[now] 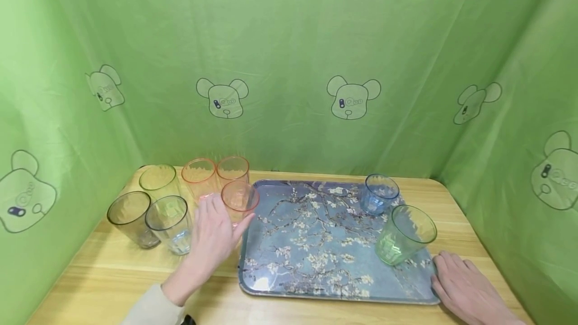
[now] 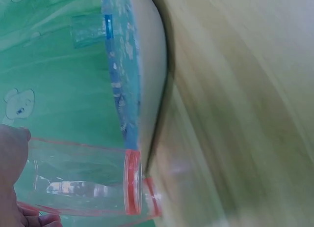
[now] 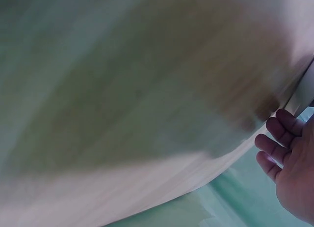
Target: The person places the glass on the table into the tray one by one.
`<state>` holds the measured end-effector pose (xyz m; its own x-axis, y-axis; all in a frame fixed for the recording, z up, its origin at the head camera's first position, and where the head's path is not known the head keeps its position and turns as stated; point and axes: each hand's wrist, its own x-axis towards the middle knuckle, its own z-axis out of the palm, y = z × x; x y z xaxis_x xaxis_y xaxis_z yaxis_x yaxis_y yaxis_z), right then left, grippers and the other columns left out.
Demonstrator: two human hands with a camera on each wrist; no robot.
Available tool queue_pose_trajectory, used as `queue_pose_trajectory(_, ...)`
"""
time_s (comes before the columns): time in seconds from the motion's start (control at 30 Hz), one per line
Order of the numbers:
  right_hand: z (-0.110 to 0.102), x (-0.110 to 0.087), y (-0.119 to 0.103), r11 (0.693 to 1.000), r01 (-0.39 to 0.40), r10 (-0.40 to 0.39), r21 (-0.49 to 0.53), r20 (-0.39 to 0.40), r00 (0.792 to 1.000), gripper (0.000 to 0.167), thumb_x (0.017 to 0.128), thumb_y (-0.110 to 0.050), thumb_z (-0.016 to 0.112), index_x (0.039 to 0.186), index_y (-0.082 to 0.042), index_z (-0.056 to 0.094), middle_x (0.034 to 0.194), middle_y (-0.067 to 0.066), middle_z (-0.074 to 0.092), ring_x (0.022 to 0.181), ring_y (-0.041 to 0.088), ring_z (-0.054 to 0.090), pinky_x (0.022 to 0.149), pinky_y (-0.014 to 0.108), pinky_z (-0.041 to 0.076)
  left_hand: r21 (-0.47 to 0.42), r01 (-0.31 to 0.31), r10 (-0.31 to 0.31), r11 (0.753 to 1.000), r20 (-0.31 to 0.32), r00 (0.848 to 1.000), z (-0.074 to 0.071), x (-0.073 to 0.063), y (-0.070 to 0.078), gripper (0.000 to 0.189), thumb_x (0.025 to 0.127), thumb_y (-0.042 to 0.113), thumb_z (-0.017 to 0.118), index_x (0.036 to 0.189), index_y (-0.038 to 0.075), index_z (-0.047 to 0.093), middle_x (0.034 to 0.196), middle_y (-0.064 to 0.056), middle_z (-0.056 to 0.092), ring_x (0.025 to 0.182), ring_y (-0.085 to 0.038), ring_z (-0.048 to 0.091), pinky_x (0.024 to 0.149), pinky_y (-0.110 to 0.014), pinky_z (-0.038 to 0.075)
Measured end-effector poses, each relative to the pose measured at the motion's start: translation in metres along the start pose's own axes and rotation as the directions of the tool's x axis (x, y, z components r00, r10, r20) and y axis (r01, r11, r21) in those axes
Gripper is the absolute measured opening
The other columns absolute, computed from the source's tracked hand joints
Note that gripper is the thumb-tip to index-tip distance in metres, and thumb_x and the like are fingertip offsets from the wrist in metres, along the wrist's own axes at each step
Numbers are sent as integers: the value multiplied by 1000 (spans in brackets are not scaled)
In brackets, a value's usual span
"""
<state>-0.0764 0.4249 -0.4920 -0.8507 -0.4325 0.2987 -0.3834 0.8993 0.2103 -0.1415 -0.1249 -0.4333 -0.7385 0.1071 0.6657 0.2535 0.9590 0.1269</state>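
My left hand [image 1: 211, 237] has hold of a red cup [image 1: 240, 197] near its top, my thumb on one side and my fingers on the other. The cup is just by the left edge of the tray [image 1: 311, 265], and its bottom looks lifted off the table [image 1: 203, 302]. I think I'm at the carrying part. The next move calls for a snug hold and enough height to clear the tray's edge.

My right hand [image 1: 467, 285] is at the tray's right edge, close to the near corner, fingers loosely bent and close together. I can't tell if they press on the tray.

I count eight cups. Three are red: mine, a back red cup [image 1: 233, 168] and a side red cup [image 1: 198, 179]. Toward the table's left edge are one yellow cup [image 1: 159, 184], one smoky cup [image 1: 134, 222] and one clear cup with a dark rim [image 1: 167, 222]. The tray has two: one blue cup [image 1: 378, 197] near its far right corner, and one green cup [image 1: 403, 239] by its right edge.
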Motion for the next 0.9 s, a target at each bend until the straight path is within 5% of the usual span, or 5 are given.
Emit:
queue_pose_trajectory(0.4, -1, 1, -1, 1000, -17, 17, 3, 22, 1000, 25, 89, -21, 70, 89, -18, 46, 82, -7, 35, 75, 9, 33, 64, 26, 27, -18, -56, 58, 998, 75, 996, -15, 8, 24, 83, 90, 65, 71, 116, -13, 56, 91, -17, 58, 81, -26, 52, 73, -37, 48)
queue_pose_trajectory(0.9, -1, 1, -1, 1000, -9, 9, -6, 15, 1000, 25, 89, -23, 70, 90, -18, 45, 83, -7, 35, 75, 10, 33, 64, 26, 28, -94, -38, 46, 995, 85, 995, -4, 19, 52, 87, 94, 68, 64, 124, -14, 55, 103, -22, 64, 94, -32, 60, 81, -40, 54)
